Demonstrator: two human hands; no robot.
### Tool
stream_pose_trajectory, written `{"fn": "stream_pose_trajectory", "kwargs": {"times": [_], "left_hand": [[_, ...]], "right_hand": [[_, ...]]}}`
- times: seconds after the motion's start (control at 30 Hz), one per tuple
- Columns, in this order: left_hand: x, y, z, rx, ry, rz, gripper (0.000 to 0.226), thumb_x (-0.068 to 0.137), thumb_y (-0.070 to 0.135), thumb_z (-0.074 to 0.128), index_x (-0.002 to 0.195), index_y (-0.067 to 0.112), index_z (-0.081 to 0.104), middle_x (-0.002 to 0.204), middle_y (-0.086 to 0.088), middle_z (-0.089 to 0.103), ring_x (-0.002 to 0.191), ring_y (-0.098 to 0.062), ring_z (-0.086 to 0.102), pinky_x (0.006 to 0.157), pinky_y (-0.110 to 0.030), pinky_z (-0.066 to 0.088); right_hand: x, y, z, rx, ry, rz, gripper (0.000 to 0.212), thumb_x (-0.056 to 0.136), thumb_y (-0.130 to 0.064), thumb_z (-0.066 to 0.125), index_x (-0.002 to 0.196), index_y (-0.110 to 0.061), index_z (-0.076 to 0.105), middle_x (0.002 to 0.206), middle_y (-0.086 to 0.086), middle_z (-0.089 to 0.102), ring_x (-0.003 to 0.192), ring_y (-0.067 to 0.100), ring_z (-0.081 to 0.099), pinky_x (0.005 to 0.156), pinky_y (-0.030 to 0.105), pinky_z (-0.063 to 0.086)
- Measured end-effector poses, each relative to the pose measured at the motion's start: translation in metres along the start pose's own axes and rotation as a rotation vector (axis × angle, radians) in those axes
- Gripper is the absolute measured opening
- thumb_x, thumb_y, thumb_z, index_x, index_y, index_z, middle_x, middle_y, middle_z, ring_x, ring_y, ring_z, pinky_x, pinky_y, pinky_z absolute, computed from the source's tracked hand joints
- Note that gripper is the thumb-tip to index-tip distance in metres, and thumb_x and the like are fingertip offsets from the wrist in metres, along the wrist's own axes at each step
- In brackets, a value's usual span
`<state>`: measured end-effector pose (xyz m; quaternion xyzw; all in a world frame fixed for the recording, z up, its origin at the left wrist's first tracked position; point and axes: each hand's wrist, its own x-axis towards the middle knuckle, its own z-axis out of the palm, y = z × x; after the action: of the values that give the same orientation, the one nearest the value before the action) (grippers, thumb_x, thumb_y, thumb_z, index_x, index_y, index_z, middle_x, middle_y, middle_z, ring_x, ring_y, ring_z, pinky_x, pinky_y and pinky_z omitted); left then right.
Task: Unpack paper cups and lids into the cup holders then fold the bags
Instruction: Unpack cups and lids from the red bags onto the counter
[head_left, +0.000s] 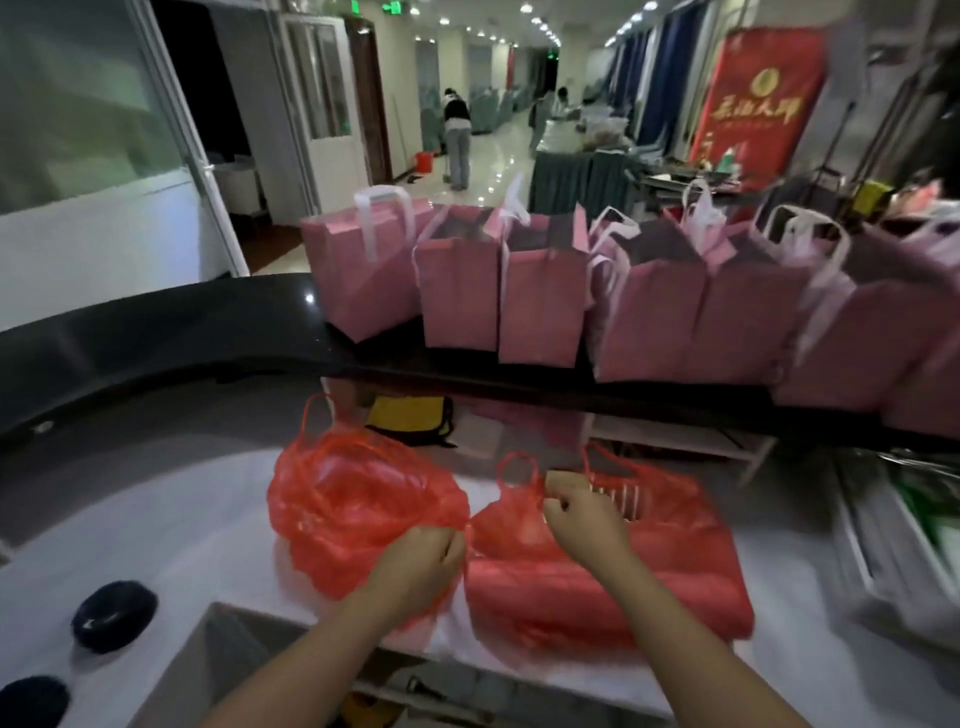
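1. On the white table (171, 525) in front of me lie two thin red plastic carrier bags: a round, puffed one (358, 514) to the left, and a long, flat-packed one (623, 571) to the right, touching each other
2. My left hand (415, 558) is curled tight, pinching red film where the two bags meet; my right hand (584, 512) is also curled, pinching the neck of the long bag just below its handle loop (517, 470)
3. Pale ribbed shapes show at that bag's mouth, likely the cups or lids; I cannot tell which
4. Film this thin may tear if I pull my hands apart sharply
5. Contents could spill and roll toward the near edge
6. No cup holders are plainly visible to me
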<state>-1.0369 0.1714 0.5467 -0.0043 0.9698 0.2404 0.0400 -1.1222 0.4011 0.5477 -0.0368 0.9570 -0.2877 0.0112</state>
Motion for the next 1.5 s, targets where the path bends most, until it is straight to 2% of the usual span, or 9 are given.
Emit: {"fn": "stream_pose_trajectory", "kwargs": {"times": [0.2,0.53,0.7,0.8,0.87,0.97,1.1,1.27,1.5], "left_hand": [[0.078,0.035,0.025,0.121,-0.006,0.075,0.039,0.092,0.035,0.046,0.067,0.006,0.053,0.066,-0.012,0.057,0.061,-0.023,0.051,0.057,-0.035,0.031],[0.164,0.017,0.043,0.083,-0.03,0.341,0.026,0.098,0.035,0.041,0.076,0.023,0.048,0.085,-0.005,0.065,0.082,-0.029,0.06,0.07,-0.041,0.044],[0.182,0.002,0.061,0.128,-0.055,0.414,0.027,0.092,0.037,0.031,0.086,0.023,0.054,0.095,-0.003,0.062,0.09,-0.028,0.056,0.073,-0.039,0.039],[0.186,-0.005,0.073,0.181,-0.085,0.386,0.028,0.096,0.036,0.036,0.099,0.021,0.06,0.103,-0.002,0.063,0.097,-0.027,0.056,0.079,-0.04,0.044],[0.189,-0.005,0.075,0.197,-0.087,0.377,0.03,0.096,0.036,0.035,0.103,0.022,0.06,0.105,-0.001,0.062,0.099,-0.026,0.055,0.081,-0.039,0.043],[0.19,-0.005,0.078,0.191,-0.093,0.35,0.031,0.095,0.036,0.035,0.105,0.023,0.061,0.106,0.001,0.062,0.099,-0.023,0.054,0.083,-0.038,0.042],[0.19,-0.001,0.076,0.166,-0.079,0.333,0.029,0.096,0.033,0.037,0.104,0.021,0.063,0.104,0.0,0.062,0.098,-0.023,0.053,0.082,-0.036,0.04],[0.192,0.011,0.071,0.161,-0.062,0.341,0.024,0.096,0.03,0.04,0.102,0.02,0.062,0.102,-0.001,0.063,0.096,-0.025,0.054,0.08,-0.037,0.039],[0.194,0.028,0.061,0.145,0.005,0.292,0.027,0.097,0.03,0.042,0.11,0.021,0.063,0.107,0.001,0.062,0.098,-0.024,0.055,0.089,-0.04,0.044]], "right_hand": [[0.039,0.035,-0.004,-0.113,-0.02,-0.026,0.013,0.087,-0.028,0.053,0.084,-0.021,0.063,0.091,0.007,0.072,0.086,0.032,0.067,0.063,0.033,0.041],[0.129,0.043,0.056,-0.489,-0.229,-0.112,0.023,0.09,-0.004,0.053,0.109,-0.012,0.062,0.115,0.011,0.057,0.108,0.033,0.057,0.089,0.042,0.047],[0.156,0.058,0.087,-0.694,-0.291,-0.137,0.034,0.097,-0.014,0.047,0.131,-0.012,0.05,0.129,0.01,0.052,0.121,0.029,0.05,0.096,0.04,0.038],[0.159,0.058,0.094,-0.746,-0.22,-0.093,0.035,0.087,-0.026,0.069,0.121,-0.016,0.063,0.115,0.006,0.06,0.107,0.026,0.059,0.089,0.036,0.045],[0.164,0.061,0.098,-0.799,-0.215,-0.083,0.037,0.091,-0.024,0.064,0.126,-0.014,0.059,0.119,0.007,0.058,0.111,0.027,0.057,0.092,0.038,0.044],[0.175,0.072,0.103,-0.811,-0.315,-0.036,0.042,0.1,-0.018,0.043,0.142,-0.014,0.039,0.137,0.012,0.046,0.128,0.032,0.043,0.103,0.046,0.034],[0.179,0.083,0.099,-0.817,-0.368,0.044,0.043,0.101,-0.021,0.04,0.144,-0.018,0.039,0.139,0.013,0.05,0.129,0.033,0.044,0.106,0.047,0.033],[0.176,0.081,0.076,-0.73,-0.318,-0.049,0.053,0.093,-0.018,0.055,0.143,-0.017,0.037,0.138,0.008,0.051,0.126,0.031,0.046,0.103,0.044,0.037],[0.176,0.053,0.013,-0.382,-0.126,-0.185,0.082,0.082,-0.042,0.074,0.15,-0.024,0.033,0.138,-0.002,0.049,0.128,0.024,0.047,0.102,0.039,0.04]]}}
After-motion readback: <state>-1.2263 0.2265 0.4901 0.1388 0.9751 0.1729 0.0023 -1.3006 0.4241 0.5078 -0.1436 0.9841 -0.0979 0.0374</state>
